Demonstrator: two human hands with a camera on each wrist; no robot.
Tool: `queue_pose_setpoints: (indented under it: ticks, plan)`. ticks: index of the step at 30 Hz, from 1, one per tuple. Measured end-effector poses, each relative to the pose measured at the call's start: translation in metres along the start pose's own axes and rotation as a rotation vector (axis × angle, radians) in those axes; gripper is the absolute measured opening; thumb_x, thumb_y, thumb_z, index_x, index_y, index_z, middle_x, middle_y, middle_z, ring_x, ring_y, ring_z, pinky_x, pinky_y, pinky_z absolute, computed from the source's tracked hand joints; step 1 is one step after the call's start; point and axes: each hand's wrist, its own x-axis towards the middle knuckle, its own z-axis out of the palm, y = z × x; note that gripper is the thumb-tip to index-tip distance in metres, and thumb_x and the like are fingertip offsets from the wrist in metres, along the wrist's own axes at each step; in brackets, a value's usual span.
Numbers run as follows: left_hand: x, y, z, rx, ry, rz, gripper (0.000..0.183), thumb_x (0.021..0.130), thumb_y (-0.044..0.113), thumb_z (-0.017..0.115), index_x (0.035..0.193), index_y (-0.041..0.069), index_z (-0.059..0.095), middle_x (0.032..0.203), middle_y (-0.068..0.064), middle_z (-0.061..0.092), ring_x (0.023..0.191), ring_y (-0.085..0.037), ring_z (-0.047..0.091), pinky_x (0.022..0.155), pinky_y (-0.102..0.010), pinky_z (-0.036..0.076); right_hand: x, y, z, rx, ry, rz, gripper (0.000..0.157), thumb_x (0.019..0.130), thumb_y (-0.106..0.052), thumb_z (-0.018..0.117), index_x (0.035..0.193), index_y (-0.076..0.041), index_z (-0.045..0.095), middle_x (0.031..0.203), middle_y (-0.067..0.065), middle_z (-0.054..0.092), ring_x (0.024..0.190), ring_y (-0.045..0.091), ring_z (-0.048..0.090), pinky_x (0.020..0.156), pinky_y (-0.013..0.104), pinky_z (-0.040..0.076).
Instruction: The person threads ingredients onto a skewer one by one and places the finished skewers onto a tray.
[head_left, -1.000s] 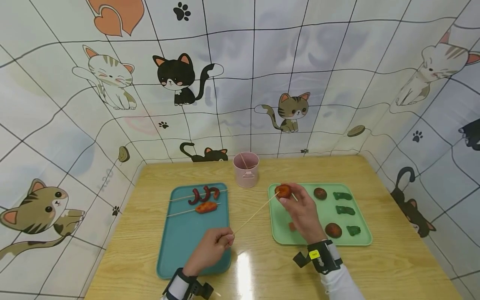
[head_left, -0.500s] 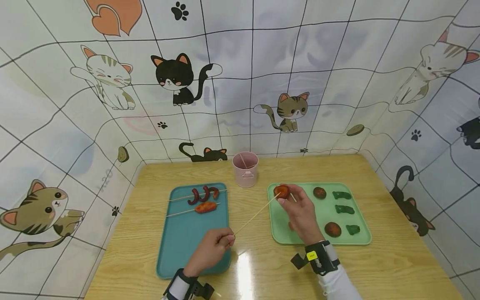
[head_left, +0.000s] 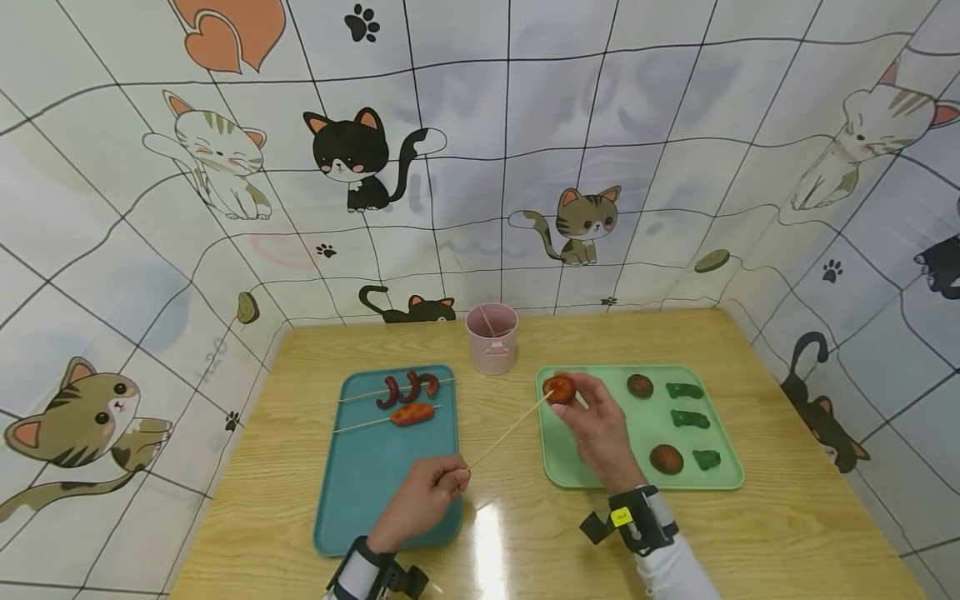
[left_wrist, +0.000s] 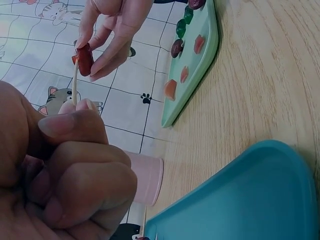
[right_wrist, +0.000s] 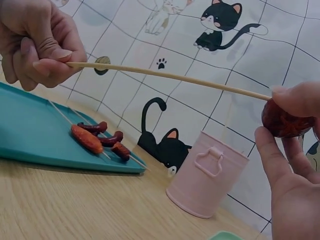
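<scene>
My left hand [head_left: 423, 500] pinches the near end of a thin wooden skewer [head_left: 510, 432] between thumb and fingers, over the right edge of the blue tray [head_left: 375, 492]. In the right wrist view the skewer [right_wrist: 170, 75] bows slightly. Its far end meets a round, glossy reddish-brown mushroom cap [head_left: 559, 390]; how deep the tip goes is hidden. My right hand [head_left: 603, 433] holds this cap [right_wrist: 287, 120] by its edge, above the left part of the green tray [head_left: 551, 462]. In the left wrist view, an orange bit shows on the cap [left_wrist: 86, 60] where the skewer meets it.
Two loaded skewers lie on the blue tray: one with curled sausage pieces [head_left: 408, 392], one with an orange-red sausage [head_left: 412, 415]. On the green tray are brown caps [head_left: 666, 459], green pieces [head_left: 690, 419] and orange pieces [left_wrist: 170, 90]. A pink bucket [head_left: 492, 354] holding sticks stands behind.
My right hand has shifted slightly left and down with the mushroom cap, along the skewer's direction toward my left hand. The left hand has stayed nearly in place.
</scene>
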Motion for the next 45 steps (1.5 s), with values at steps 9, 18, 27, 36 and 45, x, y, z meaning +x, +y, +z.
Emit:
queue_pose_setpoints:
  ticks: [9, 18, 27, 36, 45]
  plan:
    - [0.000, -0.003, -0.005, -0.004, -0.001, 0.012, 0.035, 0.111, 0.014, 0.046, 0.082, 0.000, 0.059, 0.065, 0.002, 0.035, 0.056, -0.005, 0.028, 0.059, -0.024, 0.029, 0.000, 0.006, -0.011, 0.278, -0.249, -0.047, 0.033, 0.108, 0.003, 0.041, 0.136, -0.007, 0.055, 0.145, 0.010, 0.054, 0.135, 0.018, 0.057, 0.112, 0.035, 0.046]
    - [-0.001, -0.001, -0.008, 0.008, -0.012, 0.014, 0.036, 0.110, 0.017, 0.047, 0.084, -0.004, 0.061, 0.064, 0.003, 0.036, 0.055, -0.005, 0.028, 0.058, -0.025, 0.029, 0.000, -0.001, -0.015, 0.182, -0.292, -0.035, 0.045, 0.105, 0.004, 0.047, 0.149, 0.008, 0.041, 0.143, 0.007, 0.055, 0.131, 0.017, 0.060, 0.110, 0.035, 0.048]
    - [0.002, -0.004, -0.005, 0.096, 0.035, 0.050, 0.037, 0.110, 0.017, 0.048, 0.074, 0.007, 0.054, 0.065, 0.006, 0.039, 0.058, -0.002, 0.033, 0.064, -0.022, 0.034, -0.003, 0.004, -0.016, 0.186, -0.276, -0.046, 0.043, 0.105, 0.003, 0.048, 0.147, 0.003, 0.048, 0.147, 0.007, 0.047, 0.132, 0.018, 0.059, 0.109, 0.035, 0.049]
    - [0.004, 0.001, -0.005, 0.121, 0.054, 0.042, 0.038, 0.108, 0.006, 0.047, 0.070, 0.011, 0.050, 0.066, 0.006, 0.036, 0.059, -0.003, 0.030, 0.064, -0.022, 0.030, -0.008, 0.009, -0.012, 0.195, -0.231, -0.060, 0.042, 0.104, 0.005, 0.047, 0.146, 0.003, 0.050, 0.138, 0.003, 0.057, 0.128, 0.014, 0.062, 0.106, 0.034, 0.050]
    - [0.007, 0.001, -0.003, 0.132, 0.037, 0.040, 0.040, 0.106, 0.001, 0.046, 0.068, 0.011, 0.043, 0.064, 0.005, 0.031, 0.059, -0.004, 0.027, 0.065, -0.023, 0.028, -0.008, 0.009, -0.011, 0.182, -0.259, -0.084, 0.042, 0.104, 0.006, 0.048, 0.146, 0.001, 0.051, 0.139, 0.002, 0.057, 0.129, 0.014, 0.062, 0.106, 0.034, 0.050]
